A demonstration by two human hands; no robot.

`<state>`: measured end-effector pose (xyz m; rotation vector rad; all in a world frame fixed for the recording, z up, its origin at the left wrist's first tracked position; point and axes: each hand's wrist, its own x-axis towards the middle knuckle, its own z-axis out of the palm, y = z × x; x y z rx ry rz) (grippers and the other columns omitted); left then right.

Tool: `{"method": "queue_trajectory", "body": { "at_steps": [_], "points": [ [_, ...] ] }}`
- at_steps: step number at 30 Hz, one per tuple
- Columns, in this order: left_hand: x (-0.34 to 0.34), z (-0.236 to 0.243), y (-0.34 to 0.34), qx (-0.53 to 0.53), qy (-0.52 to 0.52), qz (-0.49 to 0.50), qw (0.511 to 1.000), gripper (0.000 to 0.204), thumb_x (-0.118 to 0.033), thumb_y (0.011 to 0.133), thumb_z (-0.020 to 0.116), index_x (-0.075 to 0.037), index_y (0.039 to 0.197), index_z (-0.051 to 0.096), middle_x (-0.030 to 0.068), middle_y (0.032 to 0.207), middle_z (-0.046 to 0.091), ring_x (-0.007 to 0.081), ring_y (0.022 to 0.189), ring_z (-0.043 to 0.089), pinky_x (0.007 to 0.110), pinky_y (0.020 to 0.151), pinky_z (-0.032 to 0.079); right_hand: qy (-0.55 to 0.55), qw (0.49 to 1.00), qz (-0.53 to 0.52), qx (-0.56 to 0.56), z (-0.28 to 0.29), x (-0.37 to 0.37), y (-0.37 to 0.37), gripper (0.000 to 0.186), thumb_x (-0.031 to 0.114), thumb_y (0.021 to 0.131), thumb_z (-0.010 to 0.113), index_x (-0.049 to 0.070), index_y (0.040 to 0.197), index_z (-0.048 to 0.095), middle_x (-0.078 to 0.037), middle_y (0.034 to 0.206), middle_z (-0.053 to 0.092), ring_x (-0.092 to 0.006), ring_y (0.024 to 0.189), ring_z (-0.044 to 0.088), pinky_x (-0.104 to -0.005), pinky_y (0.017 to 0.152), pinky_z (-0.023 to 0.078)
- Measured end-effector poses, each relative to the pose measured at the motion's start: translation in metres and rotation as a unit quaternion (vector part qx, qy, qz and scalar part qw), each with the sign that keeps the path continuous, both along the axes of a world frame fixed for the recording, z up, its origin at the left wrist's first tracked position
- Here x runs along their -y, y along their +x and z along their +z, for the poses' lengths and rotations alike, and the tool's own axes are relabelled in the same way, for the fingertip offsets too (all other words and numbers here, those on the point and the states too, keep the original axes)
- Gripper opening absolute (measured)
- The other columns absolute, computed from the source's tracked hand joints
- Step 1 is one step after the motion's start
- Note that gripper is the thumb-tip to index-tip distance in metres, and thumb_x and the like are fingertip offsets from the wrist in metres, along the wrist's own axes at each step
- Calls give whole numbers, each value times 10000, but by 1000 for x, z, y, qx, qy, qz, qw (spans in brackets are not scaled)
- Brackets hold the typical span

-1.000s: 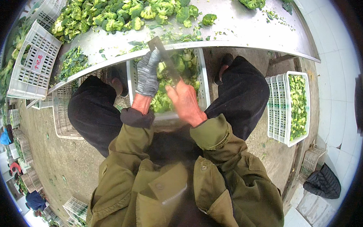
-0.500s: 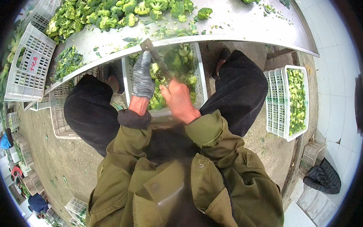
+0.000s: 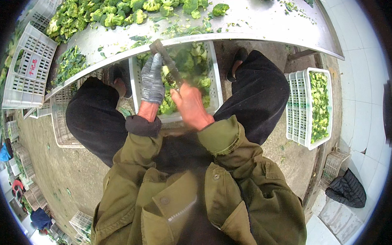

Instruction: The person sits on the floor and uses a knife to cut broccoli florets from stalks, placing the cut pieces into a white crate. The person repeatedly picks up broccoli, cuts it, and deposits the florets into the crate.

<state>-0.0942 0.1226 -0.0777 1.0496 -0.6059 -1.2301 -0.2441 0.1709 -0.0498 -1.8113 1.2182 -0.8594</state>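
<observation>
Appears to be a vegetable-processing workroom. Contains a metal counter (image 3: 261,25) heaped with broccoli (image 3: 114,11) and strewn with trimmings (image 3: 74,64), plus white perforated crates (image 3: 294,108), including one of cut green pieces (image 3: 319,109). Features a rough, scrap-littered floor (image 3: 92,167) and white tiling (image 3: 363,86) at right. Accommodates other people (image 3: 40,218) amid further crates at far left.

There are 2 hands (image 3: 189,104), 1 knife (image 3: 170,64), seemingly 8+ crates (image 3: 298,108).

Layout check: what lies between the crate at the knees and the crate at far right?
Head view: the right leg, in dark trousers, lies between knee crate and far-right crate.
</observation>
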Motion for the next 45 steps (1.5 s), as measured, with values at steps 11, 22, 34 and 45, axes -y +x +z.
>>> {"method": "queue_trajectory", "body": {
  "at_steps": [11, 22, 34, 45],
  "points": [
    [-7, 11, -4, -22, 13, -45, 999, 379, -390, 1008, 602, -44, 1157, 641, 93, 968, 705, 202, 818, 687, 361, 720, 586, 0, 1000, -1, 27, -1, 0, 3, 188, 110, 935, 617, -51, 1020, 568, -223, 641, 575, -385, 581, 611, -483, 551, 452],
    [-8, 20, 0, -15, 21, -38, 999, 475, -364, 1010, 601, -15, 1327, 547, 147, 1209, 666, 262, 1084, 666, 423, 948, 560, -45, 997, -52, 20, 4, -1, -1, 173, 130, 948, 633, -35, 928, 585, -180, 594, 547, -351, 543, 597, -476, 535, 449],
    [106, 104, 30, 653, -150, 27, 742, 615, -245, 893, 755, -46, 1420, 510, 170, 1439, 536, 325, 1345, 496, 416, 1127, 404, 25, 976, -163, 145, 23, 17, -21, 241, 90, 957, 612, -34, 761, 547, -117, 609, 535, -195, 537, 471, -396, 498, 364],
    [216, 93, 12, 859, -38, -137, 492, 620, -304, 842, 730, -69, 1379, 528, 204, 1214, 641, 356, 1126, 618, 479, 960, 480, 27, 976, -172, 134, 32, 20, -28, 338, 114, 968, 631, -33, 696, 495, -162, 633, 562, -203, 529, 495, -410, 493, 367]
  ]
}}
